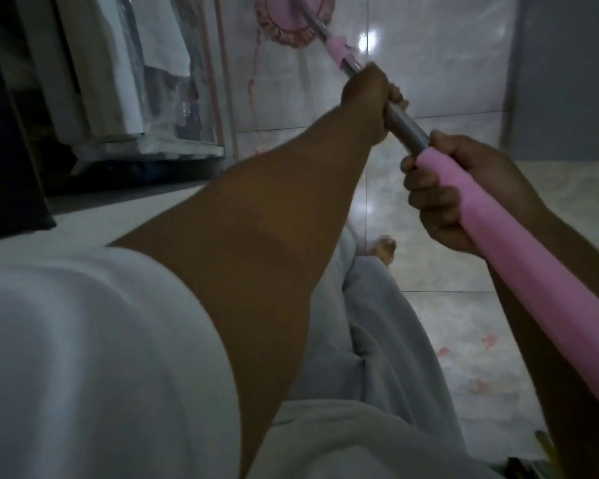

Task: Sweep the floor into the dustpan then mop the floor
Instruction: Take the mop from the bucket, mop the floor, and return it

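A mop with a round pink head (286, 19) lies on the glossy tiled floor (429, 81) at the top of the view. Its metal pole (403, 127) runs down to the right, with a pink collar (341, 50) near the head and a long pink foam grip (519, 243) at the near end. My left hand (369, 98) grips the bare metal pole further up. My right hand (443, 198) grips the top of the foam grip, fingers curled round it. No dustpan or broom is in view.
A cabinet or glass-fronted unit (146, 98) stands at the left, close to the mop head. A grey wall or door (567, 74) rises at the right. My bare foot (382, 248) and light trousers are below the hands. A yellowish object (547, 451) sits at the bottom right.
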Action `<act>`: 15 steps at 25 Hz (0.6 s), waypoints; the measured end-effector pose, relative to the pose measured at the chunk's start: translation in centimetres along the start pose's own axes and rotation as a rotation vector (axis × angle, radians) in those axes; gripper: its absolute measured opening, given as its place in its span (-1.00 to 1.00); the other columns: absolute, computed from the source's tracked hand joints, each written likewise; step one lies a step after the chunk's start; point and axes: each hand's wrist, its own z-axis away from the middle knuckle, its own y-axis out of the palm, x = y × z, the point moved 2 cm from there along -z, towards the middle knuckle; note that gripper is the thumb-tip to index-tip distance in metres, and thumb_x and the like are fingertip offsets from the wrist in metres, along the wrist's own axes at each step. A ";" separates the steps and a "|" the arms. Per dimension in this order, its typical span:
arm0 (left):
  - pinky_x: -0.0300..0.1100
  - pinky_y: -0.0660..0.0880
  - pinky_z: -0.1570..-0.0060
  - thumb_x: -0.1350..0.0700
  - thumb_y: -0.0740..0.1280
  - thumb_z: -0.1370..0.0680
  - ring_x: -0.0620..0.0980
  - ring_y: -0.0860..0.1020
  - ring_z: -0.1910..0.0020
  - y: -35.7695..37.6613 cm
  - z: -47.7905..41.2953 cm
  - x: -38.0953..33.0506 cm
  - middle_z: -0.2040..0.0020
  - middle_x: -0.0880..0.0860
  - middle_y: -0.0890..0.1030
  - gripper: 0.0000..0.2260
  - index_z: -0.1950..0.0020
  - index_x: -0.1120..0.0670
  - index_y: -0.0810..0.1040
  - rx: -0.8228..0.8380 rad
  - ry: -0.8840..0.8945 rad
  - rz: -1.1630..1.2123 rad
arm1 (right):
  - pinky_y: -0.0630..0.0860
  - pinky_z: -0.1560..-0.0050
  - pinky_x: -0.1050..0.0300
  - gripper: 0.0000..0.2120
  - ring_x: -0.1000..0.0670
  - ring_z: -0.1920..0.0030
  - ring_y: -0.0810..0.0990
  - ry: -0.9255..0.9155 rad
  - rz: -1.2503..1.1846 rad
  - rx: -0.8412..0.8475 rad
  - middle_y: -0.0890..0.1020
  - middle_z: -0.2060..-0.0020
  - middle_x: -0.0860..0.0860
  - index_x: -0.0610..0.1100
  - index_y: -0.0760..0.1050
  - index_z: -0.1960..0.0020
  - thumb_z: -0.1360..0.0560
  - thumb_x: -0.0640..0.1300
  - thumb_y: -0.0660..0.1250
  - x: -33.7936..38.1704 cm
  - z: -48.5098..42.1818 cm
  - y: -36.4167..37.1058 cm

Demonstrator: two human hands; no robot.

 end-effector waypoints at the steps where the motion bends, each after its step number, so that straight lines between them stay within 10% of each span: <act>1: -0.38 0.35 0.66 0.07 0.07 -0.68 -0.05 0.29 0.50 -1.0 -0.7 -1.3 0.45 0.05 0.30 -0.75 0.17 0.12 0.31 -0.019 0.017 0.002 | 0.37 0.64 0.33 -0.71 0.18 0.59 0.40 0.009 0.021 0.003 0.47 0.46 0.08 -0.13 0.44 0.09 -0.56 0.08 0.13 0.4 -1.3 1.2; 15: -0.37 0.36 0.62 0.00 0.08 -0.67 -0.06 0.30 0.50 -6.6 2.1 6.9 0.45 0.02 0.31 -0.71 0.19 0.11 0.33 -0.094 -0.024 -0.022 | 0.38 0.64 0.36 -0.70 0.16 0.59 0.42 0.046 -0.030 0.080 0.49 0.44 0.04 -0.17 0.44 0.06 -0.51 0.08 0.21 -8.4 1.0 -2.4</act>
